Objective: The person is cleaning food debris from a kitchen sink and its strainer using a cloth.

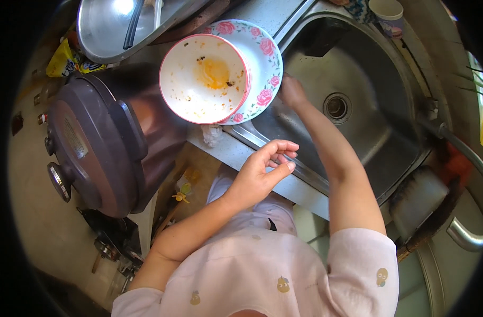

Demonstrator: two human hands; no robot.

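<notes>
A white bowl with a red rim (186,79), its inside smeared with orange sauce and dark bits, rests on a rose-patterned plate (265,97). They stand at the left edge of the stainless steel sink (368,99). My right hand (292,92) is over the sink beside the plate's right rim; its fingers are hidden past the rim, so their grip cannot be seen. Nothing is in my left hand (267,168), held above the sink's near edge with loosely curled fingers and the thumb apart.
A brown lidded electric cooker (102,146) stands left of the bowl. Behind it is a large metal basin (110,33) with black chopsticks (133,25). Crumpled tissue (212,134) lies below the plate. A paper cup (388,18) and a cleaver (418,202) are along the sink's right side.
</notes>
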